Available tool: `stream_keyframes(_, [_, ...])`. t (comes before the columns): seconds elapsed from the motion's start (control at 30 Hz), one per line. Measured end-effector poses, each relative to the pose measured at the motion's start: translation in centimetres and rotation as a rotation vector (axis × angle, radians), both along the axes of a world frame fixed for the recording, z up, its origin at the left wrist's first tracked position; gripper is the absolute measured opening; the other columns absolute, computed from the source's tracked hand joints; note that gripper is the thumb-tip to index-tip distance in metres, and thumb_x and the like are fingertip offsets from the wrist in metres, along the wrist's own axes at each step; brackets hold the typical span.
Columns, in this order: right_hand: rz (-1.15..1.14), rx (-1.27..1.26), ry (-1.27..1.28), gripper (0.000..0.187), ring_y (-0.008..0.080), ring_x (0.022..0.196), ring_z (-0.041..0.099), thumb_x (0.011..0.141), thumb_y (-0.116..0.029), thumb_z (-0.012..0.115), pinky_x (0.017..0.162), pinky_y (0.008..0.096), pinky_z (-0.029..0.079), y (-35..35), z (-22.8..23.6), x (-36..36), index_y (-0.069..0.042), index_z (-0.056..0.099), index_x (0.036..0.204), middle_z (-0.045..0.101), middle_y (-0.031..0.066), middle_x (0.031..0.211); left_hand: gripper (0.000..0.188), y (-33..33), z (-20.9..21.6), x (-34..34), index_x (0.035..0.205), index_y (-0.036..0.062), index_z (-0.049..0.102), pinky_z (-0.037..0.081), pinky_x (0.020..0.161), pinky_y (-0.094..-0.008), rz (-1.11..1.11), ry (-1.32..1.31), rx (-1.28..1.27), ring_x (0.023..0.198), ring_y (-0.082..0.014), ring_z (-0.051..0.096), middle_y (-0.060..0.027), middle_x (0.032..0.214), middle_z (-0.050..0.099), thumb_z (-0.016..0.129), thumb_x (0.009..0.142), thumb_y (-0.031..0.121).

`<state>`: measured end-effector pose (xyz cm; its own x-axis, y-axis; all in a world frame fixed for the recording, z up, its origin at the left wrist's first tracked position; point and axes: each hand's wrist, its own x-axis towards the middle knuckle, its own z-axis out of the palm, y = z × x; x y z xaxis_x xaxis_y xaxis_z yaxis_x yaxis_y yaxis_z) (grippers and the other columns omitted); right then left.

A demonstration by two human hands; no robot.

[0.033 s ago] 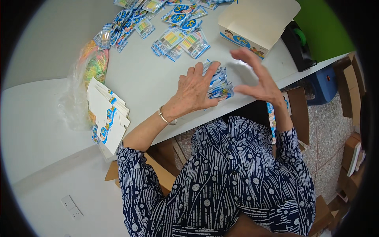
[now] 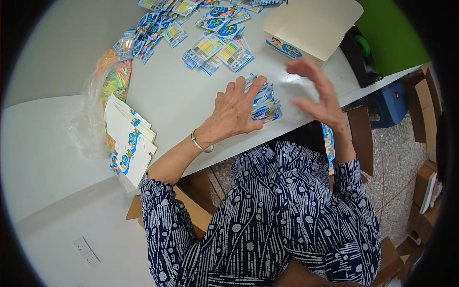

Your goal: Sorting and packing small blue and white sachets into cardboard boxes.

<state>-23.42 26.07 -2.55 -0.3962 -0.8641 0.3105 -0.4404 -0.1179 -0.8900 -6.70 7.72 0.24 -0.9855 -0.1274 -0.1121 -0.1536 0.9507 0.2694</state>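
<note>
Has left hand [image 2: 233, 109] at left side of sachet stack [image 2: 266, 104], thumb near, index far, spread wide around it; cannot tell if clamped or just braced. Has right hand [image 2: 318, 95] just right of stack, not touching, thumb and fingers wide apart, holding nothing, blurred. Has stack on white table [image 2: 177, 91], close to near edge, between hands. Also shows open carton [image 2: 308, 31] far right, loose sachets [image 2: 222, 50] far, flat cartons [image 2: 131, 138] at left.
</note>
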Motion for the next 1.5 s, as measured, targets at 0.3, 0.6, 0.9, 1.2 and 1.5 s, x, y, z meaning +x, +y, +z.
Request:
stream_keyframes(0.3, [-0.762,-0.129,-0.141,0.034,0.0108,0.076,0.058,0.095,-0.019,0.063,0.068,0.024,0.048,1.5,1.0,-6.5,0.004,0.057,0.12,0.064,0.0087,0.093,0.091,-2.0,0.4,-0.5,0.136,0.0097,0.043,0.052,0.086,-0.0423,0.056,0.016,0.156,0.104,-0.0375,0.059,-0.0187,0.117,0.057,0.081,0.062,0.045])
stream_keyframes(0.6, [-0.629,0.109,-0.27,0.025,0.0063,0.053,0.05,0.093,-0.025,0.063,0.052,0.0208,0.039,-0.7,1.3,-7.1,-0.001,0.058,0.093,0.059,0.0024,0.065,0.097,-5.4,1.7,-0.2,0.142,0.0016,0.033,0.045,0.099,-0.0362,0.358,0.163,0.918,0.112,-0.0252,0.058,-0.0143,0.121,0.058,0.086,0.063,0.023])
stream_keyframes(0.9, [-0.579,0.089,-0.333,0.02,0.0072,0.053,0.055,0.092,-0.019,0.063,0.047,0.0209,0.043,-1.8,2.0,-2.6,-0.001,0.055,0.086,0.06,0.0033,0.063,0.106,-4.0,6.8,-10.6,0.139,-0.0034,0.033,0.051,0.092,-0.0332,0.252,0.477,0.956,0.112,-0.0235,0.06,-0.0186,0.124,0.058,0.09,0.057,0.033])
stream_keyframes(1.2, [-0.595,0.164,-0.309,0.02,0.0072,0.056,0.057,0.093,-0.019,0.062,0.048,0.0226,0.046,-1.8,2.3,-1.7,0.0,0.057,0.087,0.063,0.0048,0.064,0.121,-1.5,1.0,-16.8,0.144,0.0033,0.027,0.049,0.093,-0.0462,0.135,0.014,0.395,0.114,-0.0448,0.057,-0.0292,0.121,0.057,0.08,0.052,0.061])
stream_keyframes(1.5, [-0.622,0.169,-0.302,0.022,0.0063,0.058,0.057,0.093,-0.021,0.063,0.047,0.0218,0.045,-1.1,1.7,-2.3,-0.001,0.058,0.087,0.062,0.0034,0.065,0.084,-2.2,0.8,-14.0,0.139,0.0037,0.038,0.037,0.1,-0.0525,-0.057,0.411,0.155,0.126,-0.0458,0.04,-0.0275,0.132,0.044,0.073,0.074,0.043])
